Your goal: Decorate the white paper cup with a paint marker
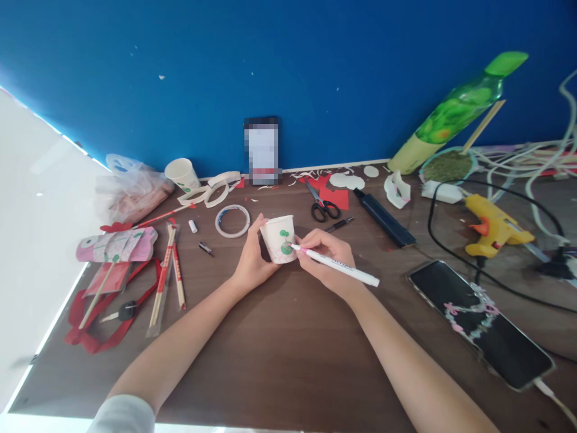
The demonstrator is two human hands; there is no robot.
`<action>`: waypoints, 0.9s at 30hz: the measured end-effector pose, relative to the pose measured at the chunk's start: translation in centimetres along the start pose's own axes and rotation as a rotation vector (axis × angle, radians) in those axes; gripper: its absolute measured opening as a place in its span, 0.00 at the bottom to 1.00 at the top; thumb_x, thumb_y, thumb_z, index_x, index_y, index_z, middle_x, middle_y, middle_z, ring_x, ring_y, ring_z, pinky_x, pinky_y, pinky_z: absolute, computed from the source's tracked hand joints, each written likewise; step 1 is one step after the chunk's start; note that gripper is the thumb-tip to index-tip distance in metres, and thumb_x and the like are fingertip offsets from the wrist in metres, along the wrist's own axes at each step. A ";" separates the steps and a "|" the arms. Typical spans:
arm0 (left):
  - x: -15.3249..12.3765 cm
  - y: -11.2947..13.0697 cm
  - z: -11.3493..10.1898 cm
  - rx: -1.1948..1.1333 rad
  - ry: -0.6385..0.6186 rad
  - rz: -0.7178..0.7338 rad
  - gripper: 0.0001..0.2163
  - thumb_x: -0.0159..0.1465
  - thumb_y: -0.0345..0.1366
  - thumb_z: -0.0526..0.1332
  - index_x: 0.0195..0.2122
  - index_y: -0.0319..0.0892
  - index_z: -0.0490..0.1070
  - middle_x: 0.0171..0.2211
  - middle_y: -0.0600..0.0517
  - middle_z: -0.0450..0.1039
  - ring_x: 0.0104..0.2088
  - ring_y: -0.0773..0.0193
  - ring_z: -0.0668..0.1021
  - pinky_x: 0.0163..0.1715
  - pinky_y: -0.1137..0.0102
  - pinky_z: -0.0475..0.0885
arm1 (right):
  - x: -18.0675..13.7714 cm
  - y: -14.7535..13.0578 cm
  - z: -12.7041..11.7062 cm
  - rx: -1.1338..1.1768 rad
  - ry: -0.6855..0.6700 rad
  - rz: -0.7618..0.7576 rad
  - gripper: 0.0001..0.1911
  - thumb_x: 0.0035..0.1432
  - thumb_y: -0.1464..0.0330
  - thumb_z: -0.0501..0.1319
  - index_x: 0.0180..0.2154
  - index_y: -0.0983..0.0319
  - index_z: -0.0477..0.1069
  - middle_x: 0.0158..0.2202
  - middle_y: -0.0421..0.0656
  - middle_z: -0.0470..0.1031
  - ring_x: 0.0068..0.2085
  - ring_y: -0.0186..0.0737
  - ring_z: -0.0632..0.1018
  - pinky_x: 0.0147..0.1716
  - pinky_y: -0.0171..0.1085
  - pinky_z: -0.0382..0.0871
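Observation:
In the middle of the desk my left hand (255, 257) is closed around the left side of a white paper cup (273, 240) with a green plant print and faint pink marks. The cup is tilted a little. My right hand (331, 258) grips a white marker pen (347, 270) whose pink tip end meets the cup's right side, by the green print. Just beyond the right hand lie a black pen (339, 224) and black-handled scissors (325, 208). A roll of tape (232, 221) lies to the left of the cup.
Behind, a phone (262, 150) leans on the blue wall. On the right are a yellow glue gun (498, 225), cables, a large phone (480, 325) and a leaning green bottle (460, 114). Another paper cup (182, 174), chopsticks (163, 276) and a pink paper fish (117, 243) are left.

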State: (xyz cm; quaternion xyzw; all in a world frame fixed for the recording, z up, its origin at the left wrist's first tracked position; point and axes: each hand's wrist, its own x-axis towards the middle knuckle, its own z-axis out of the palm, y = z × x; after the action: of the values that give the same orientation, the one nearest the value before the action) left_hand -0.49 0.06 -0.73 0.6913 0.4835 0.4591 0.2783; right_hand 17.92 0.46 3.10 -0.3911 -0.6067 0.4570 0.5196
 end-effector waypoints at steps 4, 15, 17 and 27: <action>0.0 -0.1 0.0 -0.005 -0.001 -0.007 0.45 0.52 0.44 0.72 0.63 0.48 0.44 0.66 0.36 0.47 0.67 0.43 0.59 0.64 0.49 0.59 | 0.1 -0.2 0.0 0.026 0.002 0.018 0.10 0.50 0.68 0.67 0.23 0.59 0.67 0.26 0.38 0.70 0.31 0.37 0.76 0.48 0.46 0.75; 0.3 0.2 -0.2 0.074 0.037 0.027 0.41 0.52 0.41 0.72 0.62 0.47 0.49 0.67 0.38 0.44 0.69 0.42 0.52 0.65 0.48 0.57 | 0.9 0.4 -0.7 0.317 0.036 0.081 0.14 0.43 0.63 0.72 0.21 0.59 0.67 0.23 0.36 0.67 0.26 0.33 0.70 0.46 0.50 0.76; 0.4 0.4 -0.3 0.103 0.059 0.048 0.40 0.52 0.40 0.72 0.62 0.47 0.50 0.66 0.39 0.48 0.68 0.45 0.55 0.64 0.49 0.58 | 1.0 0.4 -0.9 0.360 0.049 0.111 0.14 0.42 0.63 0.72 0.21 0.59 0.67 0.23 0.35 0.67 0.26 0.33 0.69 0.44 0.50 0.76; 0.4 0.8 -0.2 0.025 0.016 -0.015 0.43 0.51 0.42 0.72 0.62 0.47 0.47 0.64 0.39 0.55 0.64 0.46 0.64 0.64 0.51 0.61 | 0.9 -0.3 -0.9 0.181 0.162 0.156 0.12 0.46 0.64 0.70 0.22 0.58 0.68 0.20 0.35 0.72 0.23 0.33 0.75 0.45 0.48 0.77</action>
State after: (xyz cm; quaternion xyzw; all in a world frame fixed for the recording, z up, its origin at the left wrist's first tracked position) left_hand -0.28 0.07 0.16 0.6874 0.4966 0.4564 0.2694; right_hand 18.72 1.34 3.68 -0.4242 -0.4869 0.5156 0.5631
